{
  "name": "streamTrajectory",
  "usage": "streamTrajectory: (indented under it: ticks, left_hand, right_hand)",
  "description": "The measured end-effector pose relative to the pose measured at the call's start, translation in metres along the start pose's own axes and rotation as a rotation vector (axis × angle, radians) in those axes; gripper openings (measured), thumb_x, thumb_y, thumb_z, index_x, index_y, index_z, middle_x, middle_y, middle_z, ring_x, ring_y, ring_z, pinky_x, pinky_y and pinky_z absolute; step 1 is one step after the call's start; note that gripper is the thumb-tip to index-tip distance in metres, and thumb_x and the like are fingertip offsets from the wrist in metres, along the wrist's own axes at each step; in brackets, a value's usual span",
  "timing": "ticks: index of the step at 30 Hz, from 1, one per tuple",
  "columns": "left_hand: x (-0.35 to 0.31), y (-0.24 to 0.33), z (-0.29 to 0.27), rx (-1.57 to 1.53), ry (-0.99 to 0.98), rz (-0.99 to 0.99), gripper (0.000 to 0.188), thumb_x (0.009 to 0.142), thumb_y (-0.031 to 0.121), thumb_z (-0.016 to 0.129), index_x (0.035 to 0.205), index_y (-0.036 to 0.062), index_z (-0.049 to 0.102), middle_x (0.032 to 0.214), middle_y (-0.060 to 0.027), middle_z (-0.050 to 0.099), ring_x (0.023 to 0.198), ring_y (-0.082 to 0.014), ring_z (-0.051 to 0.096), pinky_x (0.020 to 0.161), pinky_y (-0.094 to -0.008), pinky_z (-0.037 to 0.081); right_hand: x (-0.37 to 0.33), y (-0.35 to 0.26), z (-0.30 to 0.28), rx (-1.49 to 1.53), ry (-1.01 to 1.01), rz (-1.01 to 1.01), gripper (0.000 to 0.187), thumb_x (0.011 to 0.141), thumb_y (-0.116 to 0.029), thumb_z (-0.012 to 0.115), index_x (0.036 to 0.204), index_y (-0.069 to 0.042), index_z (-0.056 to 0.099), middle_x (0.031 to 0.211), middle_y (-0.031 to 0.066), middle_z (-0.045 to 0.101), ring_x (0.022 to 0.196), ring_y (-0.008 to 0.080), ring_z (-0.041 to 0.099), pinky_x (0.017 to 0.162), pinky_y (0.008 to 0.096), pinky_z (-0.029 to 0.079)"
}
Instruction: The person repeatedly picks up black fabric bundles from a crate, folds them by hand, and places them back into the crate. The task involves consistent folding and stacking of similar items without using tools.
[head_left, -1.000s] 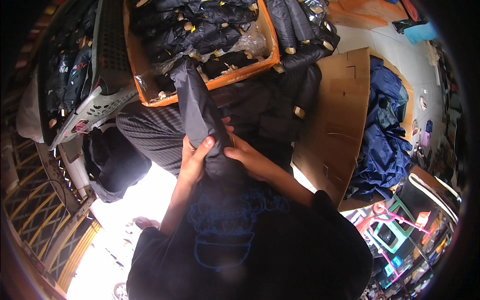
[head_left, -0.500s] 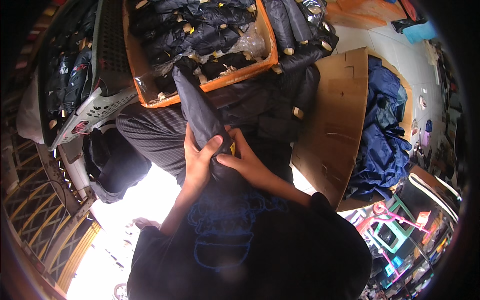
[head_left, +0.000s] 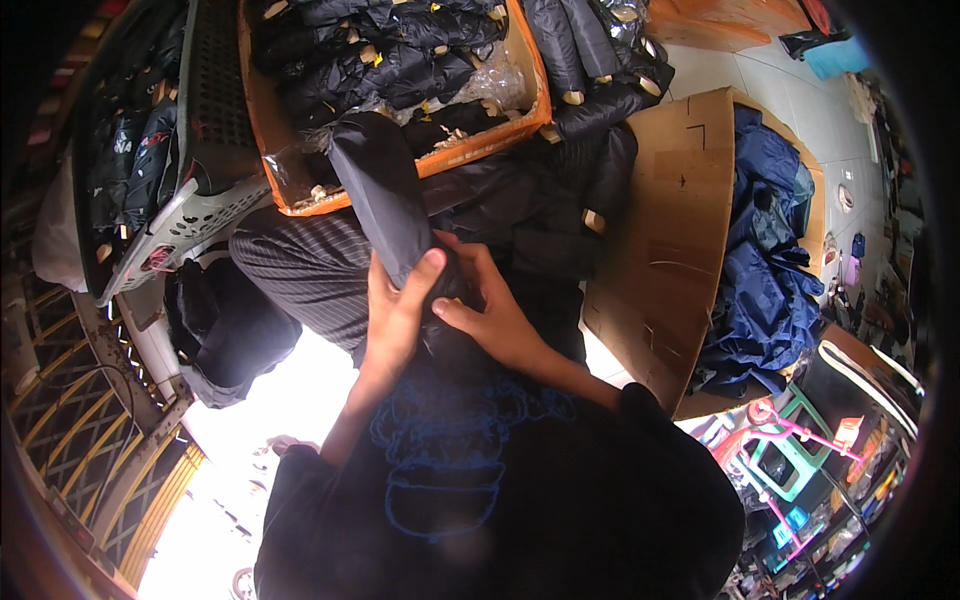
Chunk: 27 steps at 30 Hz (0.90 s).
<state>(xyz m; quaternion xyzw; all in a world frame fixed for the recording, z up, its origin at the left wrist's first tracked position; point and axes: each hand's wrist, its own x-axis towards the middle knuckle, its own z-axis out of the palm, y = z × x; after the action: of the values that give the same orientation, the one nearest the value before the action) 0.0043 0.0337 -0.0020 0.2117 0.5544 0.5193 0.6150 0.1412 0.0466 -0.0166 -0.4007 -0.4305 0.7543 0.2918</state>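
Observation:
A black folded umbrella (head_left: 378, 190), wrapped in smooth cloth, is held in front of my chest with its far end pointing away toward the box. My left hand (head_left: 398, 308) is closed round its near part, thumb along the top. On the other side, my right hand (head_left: 487, 305) grips the near end, and a small bit of yellow shows by its thumb. The fingers beneath the cloth are partly hidden. Beyond the umbrella stands an orange-edged box (head_left: 470, 152) with several similar black bundles with pale wooden ends.
A grey perforated crate (head_left: 215, 110) of black bundles stands at the left. More black bundles (head_left: 590, 75) lie beyond the box. To the right is a cardboard box (head_left: 670, 240) with blue cloth (head_left: 765, 290). A black bag (head_left: 235, 330) sits by my striped trouser leg.
The umbrella has turned slightly in my hands, so its far end looks broader and sits a little further left. Both hands keep hold of it.

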Motion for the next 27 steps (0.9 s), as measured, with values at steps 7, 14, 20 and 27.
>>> streamTrajectory:
  ticks: [7,14,20,27]
  left_hand:
    - [-0.006,-0.007,0.009,-0.071,-0.092,0.026,0.057,0.089,0.036,0.062,0.126,-0.0038,0.046,0.120,-0.0159,0.059,0.103,-0.0196,0.058,0.089,-0.0325,0.046]
    - [0.003,-0.018,-0.003,-0.187,-0.238,0.050,0.070,0.089,0.043,0.057,0.135,-0.0060,0.039,0.134,-0.0239,0.049,0.114,-0.0257,0.055,0.099,-0.0375,0.042]
    - [-0.003,-0.014,0.001,-0.137,-0.312,0.028,0.079,0.088,0.042,0.058,0.143,-0.0064,0.029,0.140,-0.0236,0.044,0.126,-0.0282,0.047,0.106,-0.0392,0.035]
    - [-0.011,-0.013,-0.008,-0.056,-0.329,0.071,0.084,0.085,0.044,0.060,0.143,-0.0067,0.027,0.144,-0.0240,0.037,0.129,-0.0291,0.044,0.107,-0.0398,0.034]
  right_hand:
    - [-0.004,-0.002,0.003,0.010,0.074,0.062,0.055,0.084,-0.012,0.068,0.124,-0.003,0.032,0.126,0.0167,0.044,0.118,0.0208,0.047,0.100,0.0366,0.037]
    - [-0.006,0.000,-0.009,0.136,-0.051,0.054,0.057,0.084,-0.015,0.068,0.123,-0.004,0.027,0.121,0.0175,0.047,0.115,0.0203,0.048,0.097,0.0358,0.039]
    - [-0.010,0.003,-0.001,0.071,0.044,0.038,0.057,0.082,-0.014,0.070,0.120,-0.005,0.028,0.119,0.0180,0.048,0.114,0.0194,0.048,0.097,0.0360,0.039]
    - [-0.014,0.006,0.003,0.052,0.064,0.043,0.058,0.080,-0.012,0.071,0.119,-0.005,0.029,0.117,0.0166,0.047,0.115,0.0209,0.049,0.097,0.0342,0.039]
